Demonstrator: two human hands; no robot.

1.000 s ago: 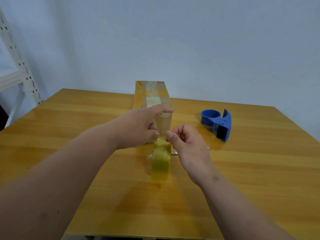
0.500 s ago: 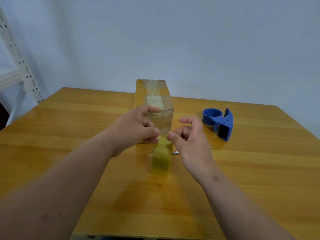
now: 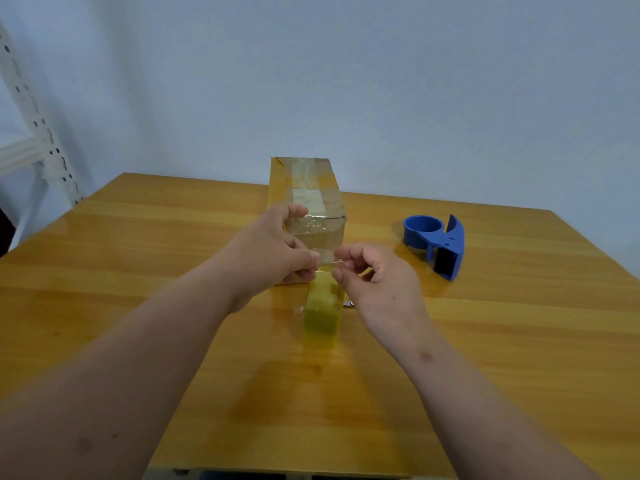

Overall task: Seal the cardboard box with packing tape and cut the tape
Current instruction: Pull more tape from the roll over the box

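1. A wooden counter (image 3: 485, 341) with a glossy, honey-coloured top and visible grain fills the lower half of the view.
2. A plain, pale bluish-grey wall (image 3: 381, 81) rises behind the counter's far edge.
3. A white metal shelving upright (image 3: 38, 126), punched with rows of holes, slants along the left edge of the view; a white crossbar (image 3: 17, 157) meets it from the left.
4. The upright stands beyond the counter's far left corner, apart from it.
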